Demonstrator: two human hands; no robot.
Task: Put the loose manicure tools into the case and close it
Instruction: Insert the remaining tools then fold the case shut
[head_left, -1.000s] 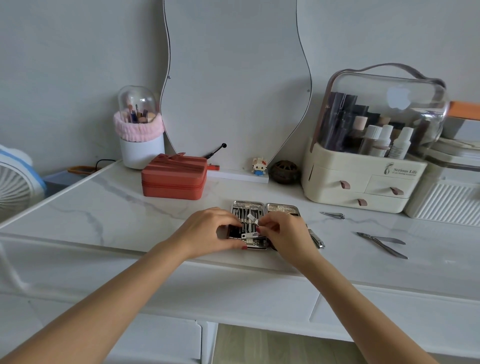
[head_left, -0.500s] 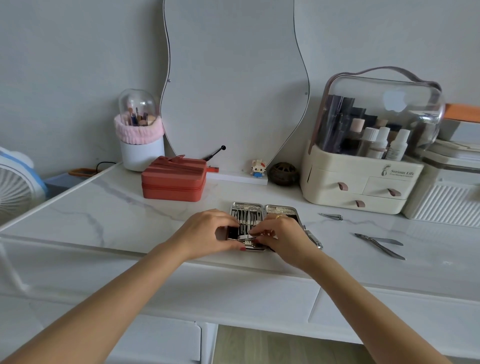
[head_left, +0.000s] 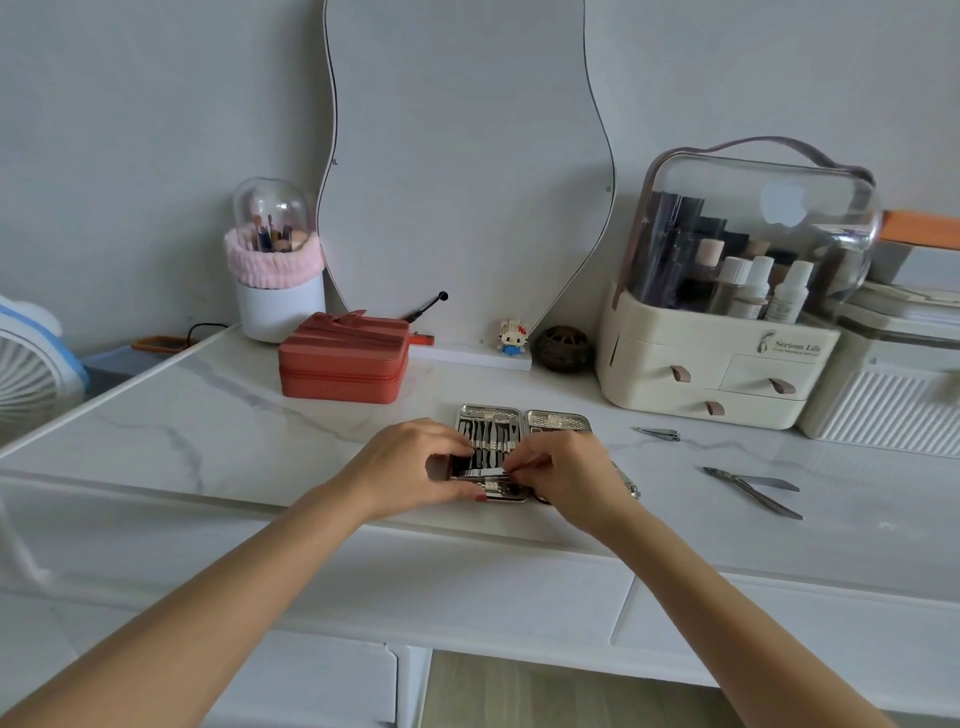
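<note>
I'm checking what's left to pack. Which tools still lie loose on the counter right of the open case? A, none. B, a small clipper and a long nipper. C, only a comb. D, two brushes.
B: a small clipper and a long nipper lie on the counter right of the case.

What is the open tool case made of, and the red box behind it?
The manicure case looks like shiny metal: its silvery rim glints. The red box looks like matte leather or faux leather, with a zipper seam around it; which one, I cannot tell.
</note>
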